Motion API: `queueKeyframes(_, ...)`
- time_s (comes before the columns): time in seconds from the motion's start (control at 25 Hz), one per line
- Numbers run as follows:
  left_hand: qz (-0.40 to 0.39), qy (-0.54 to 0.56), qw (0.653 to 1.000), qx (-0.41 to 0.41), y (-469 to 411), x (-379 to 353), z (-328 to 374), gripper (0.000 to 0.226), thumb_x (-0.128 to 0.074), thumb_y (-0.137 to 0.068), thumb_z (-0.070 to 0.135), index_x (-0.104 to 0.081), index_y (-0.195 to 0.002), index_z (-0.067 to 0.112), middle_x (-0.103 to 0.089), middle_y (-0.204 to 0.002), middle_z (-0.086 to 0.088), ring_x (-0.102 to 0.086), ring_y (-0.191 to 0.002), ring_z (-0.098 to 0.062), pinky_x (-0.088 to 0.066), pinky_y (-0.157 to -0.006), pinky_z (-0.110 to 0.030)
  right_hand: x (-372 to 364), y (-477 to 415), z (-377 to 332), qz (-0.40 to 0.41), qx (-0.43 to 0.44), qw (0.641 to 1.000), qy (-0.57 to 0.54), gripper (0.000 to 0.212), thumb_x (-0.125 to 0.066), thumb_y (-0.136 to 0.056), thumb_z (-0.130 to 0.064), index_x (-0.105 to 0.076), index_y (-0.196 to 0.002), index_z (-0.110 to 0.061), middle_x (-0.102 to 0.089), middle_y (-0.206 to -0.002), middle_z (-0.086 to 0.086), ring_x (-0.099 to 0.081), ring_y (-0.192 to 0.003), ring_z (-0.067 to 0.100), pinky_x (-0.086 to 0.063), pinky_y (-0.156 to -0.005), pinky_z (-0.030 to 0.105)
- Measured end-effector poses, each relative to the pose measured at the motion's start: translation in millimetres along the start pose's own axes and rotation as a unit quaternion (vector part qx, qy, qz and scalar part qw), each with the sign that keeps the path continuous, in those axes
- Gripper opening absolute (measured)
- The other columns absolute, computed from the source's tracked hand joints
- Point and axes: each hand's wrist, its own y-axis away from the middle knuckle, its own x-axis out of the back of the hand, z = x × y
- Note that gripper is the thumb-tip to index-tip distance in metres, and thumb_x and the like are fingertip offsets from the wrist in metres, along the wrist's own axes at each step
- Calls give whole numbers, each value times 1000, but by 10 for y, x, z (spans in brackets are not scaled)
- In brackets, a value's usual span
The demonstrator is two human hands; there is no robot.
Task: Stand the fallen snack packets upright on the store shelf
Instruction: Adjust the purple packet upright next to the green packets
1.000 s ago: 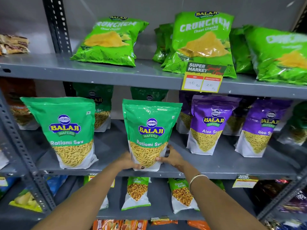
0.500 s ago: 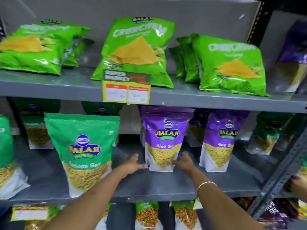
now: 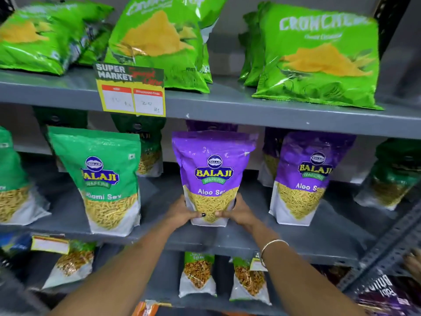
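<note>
A purple Aloo Sev packet (image 3: 213, 172) stands upright near the front of the grey middle shelf (image 3: 296, 238). My left hand (image 3: 182, 212) grips its lower left side and my right hand (image 3: 239, 212) grips its lower right side, thumbs across the front. To its left a green Ratlami Sev packet (image 3: 102, 176) stands upright. To its right stands a second purple Aloo Sev packet (image 3: 305, 179). More packets stand behind them, partly hidden.
Bright green Crunchem bags (image 3: 319, 58) lean on the upper shelf, with a yellow price tag (image 3: 132, 92) clipped to its edge. Small Chana Garam packets (image 3: 198, 274) sit on the lower shelf. A slotted metal upright (image 3: 387, 247) rises at the right, beside another person's hand (image 3: 413, 263).
My hands left the green Ratlami Sev packet, moved right and closed on the purple Aloo Sev packet, which now sits nearer the shelf front. The view shifted right.
</note>
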Motion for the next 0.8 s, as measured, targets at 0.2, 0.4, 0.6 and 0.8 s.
queueKeyframes(0.2,19,-86,996,-9,473,82,114,89,-73,-35,49,-62,-114,12,-69,-118,-8,-63,-110,-24,-50,-96,-41,-81,307,34,5,-16,999,42,91,-87,-57,-16,-35,-131,-9,-51,-133,7,-48,-125,22,-41,-107,38)
queueKeyframes(0.4,17,-113,993,-7,665,68,154,90,-73,-37,55,-58,-117,16,-68,-121,-6,-61,-113,-27,-50,-96,-45,-96,481,34,4,-18,999,38,86,-82,-64,-9,-34,-134,-9,-52,-131,6,-47,-123,20,-39,-104,33)
queueKeyframes(0.6,18,-123,992,5,674,68,153,88,-75,-40,55,-57,-117,18,-67,-123,-6,-59,-115,-28,-50,-96,-45,-93,527,31,-6,-11,999,35,84,-81,-66,-7,-33,-136,-8,-51,-134,9,-48,-121,20,-39,-102,33)
queueKeyframes(0.8,21,-137,990,9,653,46,159,75,-82,-55,43,-55,-119,15,-65,-125,-8,-58,-116,-29,-49,-97,-44,-97,529,23,-3,-10,999,43,84,-81,-65,-8,-34,-136,-9,-53,-134,9,-49,-123,22,-40,-99,31)
